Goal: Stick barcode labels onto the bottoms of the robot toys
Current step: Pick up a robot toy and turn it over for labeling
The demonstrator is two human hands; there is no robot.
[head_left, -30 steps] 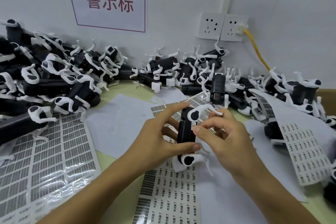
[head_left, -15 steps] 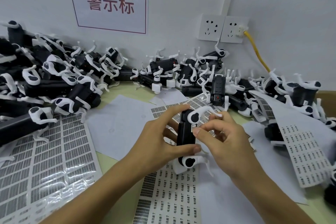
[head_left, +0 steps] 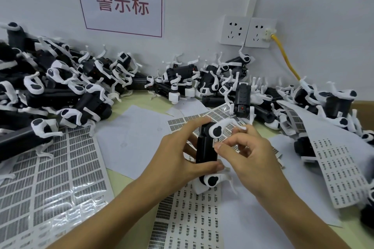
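My left hand grips a black robot toy with white legs, held on end over the table with its flat side facing right. My right hand pinches a small white barcode label against the toy's upper right edge. A sheet of barcode labels lies flat just below the toy. More label sheets lie at the left and at the right.
Piles of black-and-white robot toys fill the back left, the back middle and the right along the wall. White backing papers cover the tabletop. A yellow cable runs from the wall sockets.
The toy stays in my left hand. My right fingers have shifted slightly against its upper edge with the label; the view has barely moved.
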